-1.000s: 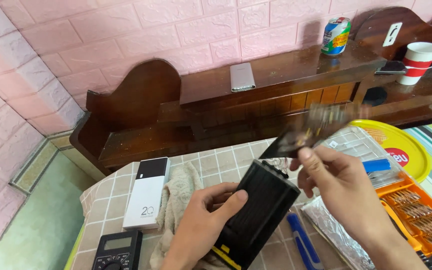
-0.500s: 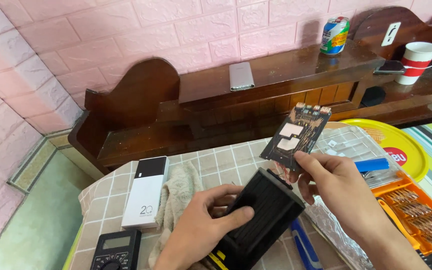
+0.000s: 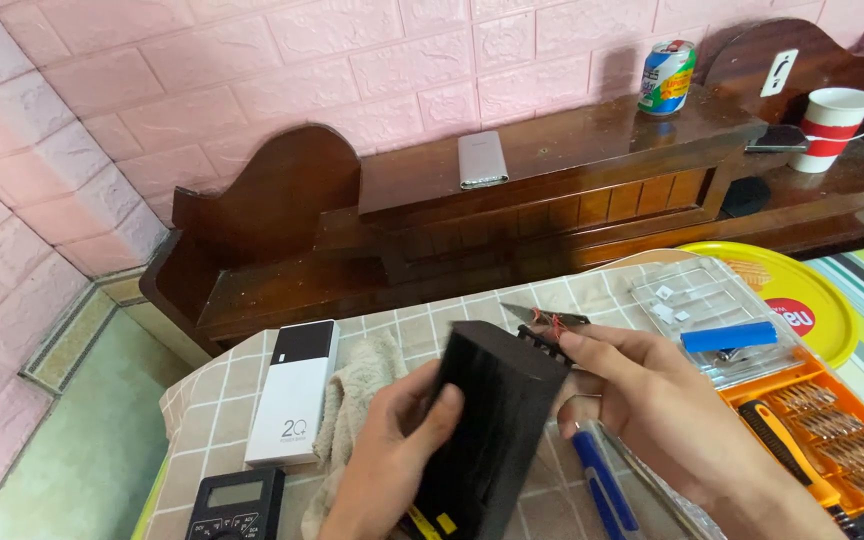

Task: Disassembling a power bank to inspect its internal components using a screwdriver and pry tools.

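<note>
My left hand (image 3: 389, 455) grips a black box-shaped casing (image 3: 492, 430), tilted with its open end up and away from me. My right hand (image 3: 652, 410) pinches a thin circuit board (image 3: 542, 318) with red wires, held flat and edge-on just behind the casing's top. The board's lower part is hidden by the casing and my fingers.
On the checked tablecloth (image 3: 212, 400) lie a white power bank (image 3: 294, 392), a beige rag (image 3: 357, 395), a black multimeter (image 3: 237, 505) and a blue-handled tool (image 3: 602, 485). An orange screwdriver-bit case (image 3: 832, 440), a clear plastic lid (image 3: 702, 300) and a yellow tray (image 3: 812, 290) sit right. Behind is a wooden headboard shelf (image 3: 552, 170) with a can (image 3: 668, 77) and a paper cup (image 3: 832, 128).
My right hand lowered the circuit board from upright above the casing to a flat, edge-on position at the casing's top. The casing tilted more upright in my left hand.
</note>
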